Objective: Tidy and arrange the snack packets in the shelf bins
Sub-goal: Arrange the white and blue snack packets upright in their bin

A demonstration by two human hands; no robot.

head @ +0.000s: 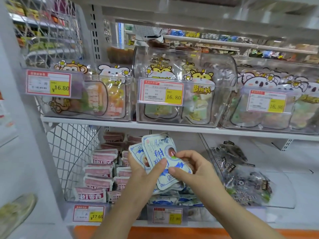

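Note:
My left hand (pixel 143 169) grips a small stack of white-and-blue snack packets (pixel 155 149) above the middle bin (pixel 165 202) of the lower shelf. Its thumb lies across the front packet. My right hand (pixel 191 168) pinches the lower right edge of the same stack. More white-and-blue packets (pixel 170 199) lie in that bin beneath my hands. To the left, a bin holds rows of pink packets (pixel 98 171). To the right, a clear bin holds dark packets (pixel 241 176).
The upper shelf carries three clear bins (pixel 174 116) of cartoon-printed pouches with yellow price tags (pixel 161 92). A white mesh panel (pixel 69 145) closes the left side. More price tags (pixel 167 215) hang on the lower shelf edge above an orange strip (pixel 172 232).

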